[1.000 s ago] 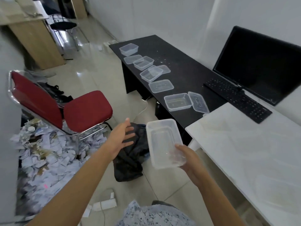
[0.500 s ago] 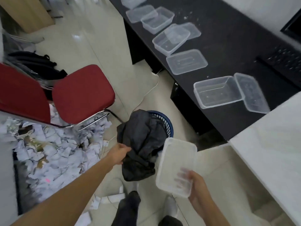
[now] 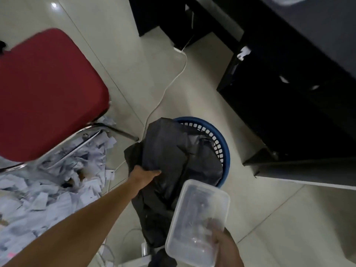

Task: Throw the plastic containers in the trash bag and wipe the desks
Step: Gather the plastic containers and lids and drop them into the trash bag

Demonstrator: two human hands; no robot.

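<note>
1. At the trash bag's [image 3: 173,151] left edge, a fold is gripped by the left hand [image 3: 143,175]; the mouth looks closed.
2. Just right of the bag, the plastic container [image 3: 196,218] is clutched at its near end by the right hand [image 3: 226,249].
3. Mouth should probably be tugged wide before anything's dropped, tbh.

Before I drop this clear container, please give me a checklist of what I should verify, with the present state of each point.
1. Right hand holds the plastic container: ok.
2. Left hand grips the trash bag: ok.
3. Bag mouth is open: not ok; the bag lies crumpled and no opening shows.
4. Bag sits properly inside the blue basket: cannot tell; it drapes over the near rim.
5. Container is empty: cannot tell; the picture is blurred.
</note>
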